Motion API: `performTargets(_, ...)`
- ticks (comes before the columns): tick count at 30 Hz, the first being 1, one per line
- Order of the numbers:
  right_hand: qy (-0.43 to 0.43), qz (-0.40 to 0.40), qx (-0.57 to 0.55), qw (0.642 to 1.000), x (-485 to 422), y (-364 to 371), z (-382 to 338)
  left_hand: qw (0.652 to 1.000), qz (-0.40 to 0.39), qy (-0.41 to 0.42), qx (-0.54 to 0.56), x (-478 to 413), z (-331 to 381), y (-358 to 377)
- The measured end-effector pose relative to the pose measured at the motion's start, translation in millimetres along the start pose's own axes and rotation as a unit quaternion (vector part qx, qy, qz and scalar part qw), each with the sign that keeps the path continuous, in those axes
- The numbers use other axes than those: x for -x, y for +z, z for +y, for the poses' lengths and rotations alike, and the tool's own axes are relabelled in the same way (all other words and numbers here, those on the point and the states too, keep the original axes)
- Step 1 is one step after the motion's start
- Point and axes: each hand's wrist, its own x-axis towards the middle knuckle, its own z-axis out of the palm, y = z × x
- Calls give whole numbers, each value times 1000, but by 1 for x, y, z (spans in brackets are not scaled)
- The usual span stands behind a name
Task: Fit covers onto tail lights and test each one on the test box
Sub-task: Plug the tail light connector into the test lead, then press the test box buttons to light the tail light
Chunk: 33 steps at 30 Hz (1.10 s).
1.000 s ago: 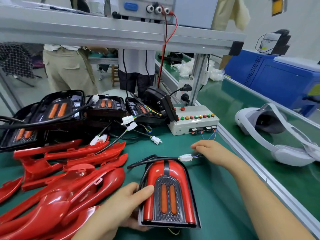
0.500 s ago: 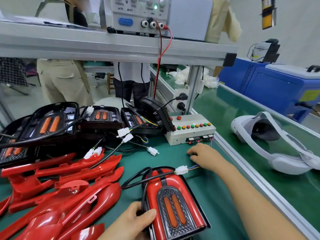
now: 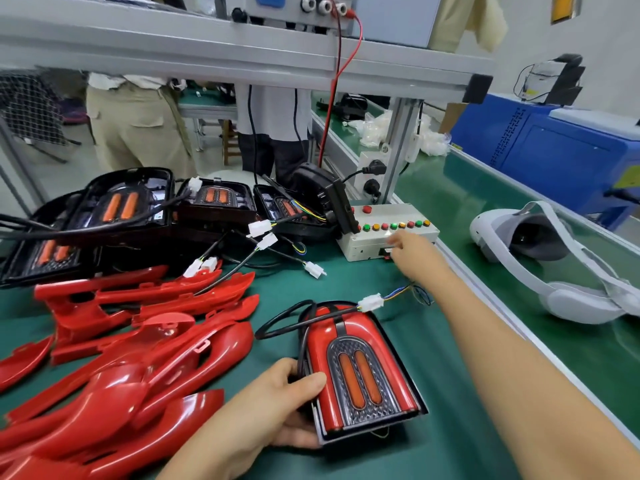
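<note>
A tail light with a red cover (image 3: 363, 372) lies on the green mat near me. My left hand (image 3: 273, 407) grips its left edge, thumb on top. Its black cable loops up to a white connector (image 3: 370, 302) joined to thin coloured wires. My right hand (image 3: 412, 252) reaches to the white test box (image 3: 356, 242), fingers stretched against its front face below the row of coloured buttons. Several loose red covers (image 3: 131, 344) are heaped at the left. Black uncovered tail lights (image 3: 124, 206) with cables lie behind them.
A white headset (image 3: 547, 268) lies on the green conveyor at the right. A blue machine (image 3: 540, 147) stands beyond it. A grey shelf beam (image 3: 242, 60) with a power supply and red lead hangs overhead. Two people stand behind the bench.
My right hand has left the connector area and moved up to the test box front. The left hand keeps holding the covered tail light, which stayed in place.
</note>
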Motion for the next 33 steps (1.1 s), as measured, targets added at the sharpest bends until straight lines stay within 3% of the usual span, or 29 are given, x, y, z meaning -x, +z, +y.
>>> performTargets(10, -104, 53, 177, 977, -26, 6, -10, 1000, 9, -4, 10, -3, -1, 0)
performTargets(24, -172, 77, 188, 964, -23, 13, -8, 999, 17, -17, 22, -4, -3, -2)
performTargets(33, -103, 91, 134, 981, -31, 10, -3, 1000, 10, -11, 12, -11, -6, -6)
